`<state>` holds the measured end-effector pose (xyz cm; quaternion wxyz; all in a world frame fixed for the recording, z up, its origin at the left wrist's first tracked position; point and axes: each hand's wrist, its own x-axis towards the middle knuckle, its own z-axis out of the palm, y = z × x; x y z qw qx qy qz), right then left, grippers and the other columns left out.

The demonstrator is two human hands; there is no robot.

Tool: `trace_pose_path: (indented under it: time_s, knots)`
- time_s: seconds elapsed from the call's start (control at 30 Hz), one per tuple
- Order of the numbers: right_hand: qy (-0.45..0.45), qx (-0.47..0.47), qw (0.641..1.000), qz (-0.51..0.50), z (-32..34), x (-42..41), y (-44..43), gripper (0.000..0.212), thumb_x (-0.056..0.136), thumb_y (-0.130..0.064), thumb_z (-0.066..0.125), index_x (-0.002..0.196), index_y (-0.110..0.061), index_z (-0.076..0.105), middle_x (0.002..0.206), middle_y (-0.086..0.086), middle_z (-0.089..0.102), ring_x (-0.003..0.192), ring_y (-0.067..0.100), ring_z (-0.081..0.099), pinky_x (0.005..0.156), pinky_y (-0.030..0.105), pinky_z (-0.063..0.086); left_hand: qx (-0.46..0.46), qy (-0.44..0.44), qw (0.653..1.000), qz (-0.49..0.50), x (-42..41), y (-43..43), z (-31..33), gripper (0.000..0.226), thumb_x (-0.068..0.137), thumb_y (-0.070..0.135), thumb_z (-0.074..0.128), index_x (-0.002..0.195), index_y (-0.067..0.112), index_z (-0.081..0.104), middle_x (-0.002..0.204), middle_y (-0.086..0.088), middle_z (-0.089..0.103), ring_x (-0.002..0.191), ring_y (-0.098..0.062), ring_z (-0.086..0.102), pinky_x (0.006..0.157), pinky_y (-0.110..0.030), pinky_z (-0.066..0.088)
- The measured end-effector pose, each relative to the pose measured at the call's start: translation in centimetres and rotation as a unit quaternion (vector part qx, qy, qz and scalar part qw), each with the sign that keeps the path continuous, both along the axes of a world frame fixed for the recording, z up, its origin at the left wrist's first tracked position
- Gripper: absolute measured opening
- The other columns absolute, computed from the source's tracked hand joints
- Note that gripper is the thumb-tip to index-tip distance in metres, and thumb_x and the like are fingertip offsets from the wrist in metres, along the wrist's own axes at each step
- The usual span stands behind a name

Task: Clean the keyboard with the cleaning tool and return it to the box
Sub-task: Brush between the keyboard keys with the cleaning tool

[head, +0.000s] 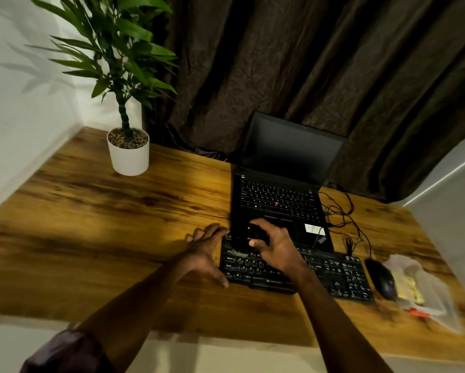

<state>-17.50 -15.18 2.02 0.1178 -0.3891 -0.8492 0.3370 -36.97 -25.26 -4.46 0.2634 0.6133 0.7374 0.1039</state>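
Hands first. Left hand (204,251) is laid flat with fingers straight and thumb spread, braced against the left end of the keyboard (333,273) and grasping nothing. Right hand (277,249) is curled round a dark cleaning tool (248,234), which is held over the keyboard's upper-left keys, between the two hands.

Writing: white key legends (A, S, D, Z, X, C) are made out just under the right hand. A white brand mark on the keyboard's front edge is too blurred to be read. A "ThinkPad" logo is partly legible on the palm rest of the laptop (277,200), beyond the right hand, beside a white sticker (314,228) that cannot be read.

A potted plant (129,157) is seen well beyond the left hand. Right of the right hand, tangled cables (341,211), a black mouse (381,281) and a clear plastic box (438,294) are noted in turn.

All is set on a wood-grain table (91,224). A white wall (16,103) is at left and a dark brown curtain (306,63) behind.
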Motion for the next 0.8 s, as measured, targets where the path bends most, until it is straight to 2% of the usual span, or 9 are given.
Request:
trace_pose_path:
  time_s: [0.1, 0.23, 0.3, 0.33, 0.4, 0.43, 0.57, 0.7, 0.8]
  knots:
    - [-0.050, 0.021, 0.998, -0.011, -0.5, 0.6, 0.9, 0.049, 0.091, -0.027, 0.067, 0.126, -0.054, 0.046, 0.120, 0.007, 0.054, 0.092, 0.017, 0.066, 0.072, 0.031, 0.062, 0.009, -0.003, 1.000, -0.003, -0.1, 0.0, 0.1, 0.143, 0.040, 0.067, 0.089, 0.155, 0.045, 0.006, 0.162, 0.017, -0.005, 0.143, -0.024, 0.012, 0.108, -0.039, 0.019]
    - [-0.058, 0.030, 0.998, 0.002, -0.3, -0.8, 0.3, 0.048, 0.090, -0.030, 0.066, 0.126, -0.055, 0.046, 0.117, 0.004, 0.055, 0.094, 0.013, 0.062, 0.080, 0.035, 0.061, 0.000, -0.007, 1.000, -0.003, -0.1, 0.0, 0.1, 0.143, 0.041, 0.066, 0.089, 0.154, 0.044, 0.005, 0.163, 0.016, -0.007, 0.145, -0.024, 0.010, 0.112, -0.041, 0.019]
    - [-0.041, 0.019, 0.999, -0.001, 0.2, -1.7, -0.5, 0.045, 0.091, -0.025, 0.067, 0.128, -0.046, 0.051, 0.108, -0.005, 0.051, 0.090, 0.008, 0.056, 0.079, 0.028, 0.057, -0.012, -0.001, 1.000, -0.003, -0.1, 0.0, 0.1, 0.145, 0.043, 0.067, 0.089, 0.156, 0.040, 0.003, 0.164, 0.014, -0.010, 0.147, -0.024, 0.006, 0.115, -0.040, 0.016]
    - [-0.021, 0.010, 1.000, -0.002, 0.4, -2.0, -0.8, 0.044, 0.091, -0.020, 0.067, 0.130, -0.038, 0.054, 0.103, -0.008, 0.052, 0.085, 0.005, 0.057, 0.073, 0.021, 0.056, -0.017, 0.006, 1.000, -0.003, -0.1, 0.1, 0.0, 0.147, 0.043, 0.068, 0.088, 0.157, 0.036, 0.002, 0.164, 0.013, -0.012, 0.148, -0.024, 0.004, 0.116, -0.040, 0.015]
    - [0.011, -0.007, 1.000, 0.000, 0.4, -2.4, -1.0, 0.042, 0.090, -0.012, 0.069, 0.128, -0.026, 0.058, 0.099, -0.005, 0.062, 0.074, 0.000, 0.062, 0.060, 0.012, 0.052, -0.026, 0.013, 1.000, -0.001, -0.1, 0.1, 0.1, 0.150, 0.044, 0.069, 0.087, 0.159, 0.029, 0.000, 0.165, 0.009, -0.013, 0.150, -0.025, 0.001, 0.119, -0.041, 0.012]
    - [0.017, -0.012, 1.000, 0.007, 0.4, -2.6, -1.1, 0.040, 0.089, -0.011, 0.070, 0.126, -0.024, 0.059, 0.099, -0.003, 0.064, 0.074, -0.002, 0.064, 0.058, 0.012, 0.051, -0.032, 0.015, 0.999, 0.001, 0.0, 0.1, 0.1, 0.151, 0.045, 0.070, 0.087, 0.159, 0.027, -0.003, 0.165, 0.008, -0.015, 0.150, -0.025, -0.002, 0.119, -0.040, 0.010]
    - [0.007, -0.016, 1.000, 0.009, 0.0, -2.3, -0.6, 0.042, 0.091, -0.011, 0.067, 0.126, -0.032, 0.056, 0.106, 0.002, 0.065, 0.079, 0.007, 0.066, 0.058, 0.017, 0.055, -0.030, 0.017, 0.999, 0.000, 0.0, 0.1, 0.1, 0.149, 0.043, 0.071, 0.087, 0.157, 0.036, -0.002, 0.164, 0.011, -0.014, 0.148, -0.025, 0.003, 0.118, -0.042, 0.014]
    - [-0.043, 0.001, 0.999, -0.012, -0.6, -0.2, 0.7, 0.050, 0.089, -0.029, 0.068, 0.127, -0.055, 0.047, 0.121, 0.006, 0.055, 0.098, 0.019, 0.065, 0.070, 0.032, 0.062, -0.009, 0.000, 1.000, -0.002, 0.0, 0.0, 0.0, 0.144, 0.042, 0.068, 0.089, 0.154, 0.045, 0.003, 0.163, 0.016, -0.010, 0.146, -0.025, 0.009, 0.112, -0.041, 0.018]
    - [-0.040, 0.012, 0.999, -0.019, -0.4, 1.4, 1.3, 0.051, 0.089, -0.026, 0.069, 0.128, -0.051, 0.049, 0.122, 0.007, 0.058, 0.103, 0.018, 0.064, 0.078, 0.035, 0.062, 0.002, -0.009, 1.000, 0.001, -0.1, 0.0, 0.1, 0.144, 0.040, 0.068, 0.089, 0.155, 0.046, 0.005, 0.163, 0.017, -0.007, 0.145, -0.025, 0.011, 0.110, -0.042, 0.019]
